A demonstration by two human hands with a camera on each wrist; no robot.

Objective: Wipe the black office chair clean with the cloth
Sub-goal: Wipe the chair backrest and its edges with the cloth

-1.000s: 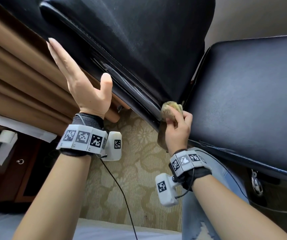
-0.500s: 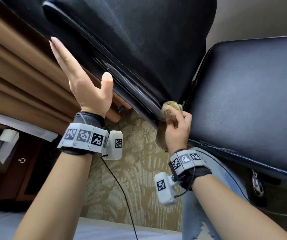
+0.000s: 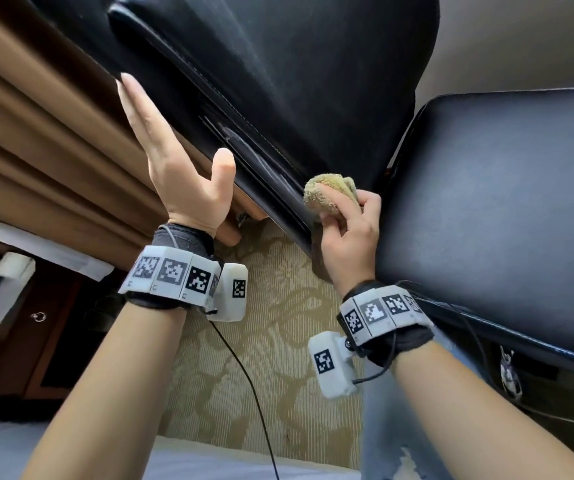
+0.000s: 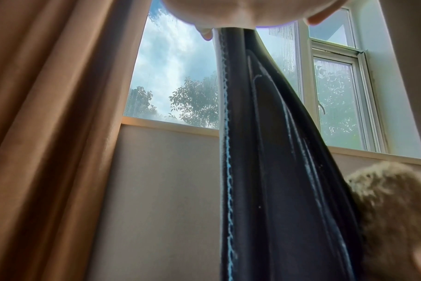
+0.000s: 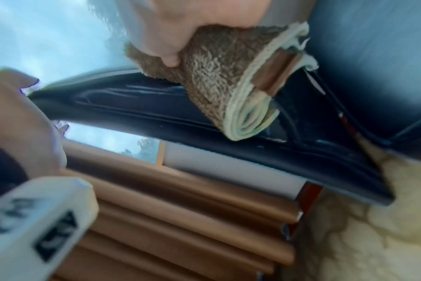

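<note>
The black office chair fills the upper head view: its backrest (image 3: 296,81) slants down from the top, its seat (image 3: 503,209) lies at the right. My left hand (image 3: 161,150) lies flat with straight fingers against the backrest's side edge (image 4: 264,152). My right hand (image 3: 351,233) grips a bunched olive-brown cloth (image 3: 327,197) and presses it on the lower end of that edge, beside the gap to the seat. In the right wrist view the folded cloth (image 5: 228,76) touches the black edge (image 5: 156,108). The cloth (image 4: 392,209) also shows at the right of the left wrist view.
Tan curtains (image 3: 36,150) hang close on the left behind the chair. A patterned beige carpet (image 3: 278,341) lies below. A dark wooden cabinet (image 3: 36,327) stands at lower left. A window (image 4: 180,76) is behind the chair. A thin black cable (image 3: 244,375) hangs from my left wrist.
My right hand has shifted the cloth slightly up along the backrest's lower edge. The left hand stays flat against the chair's side.
</note>
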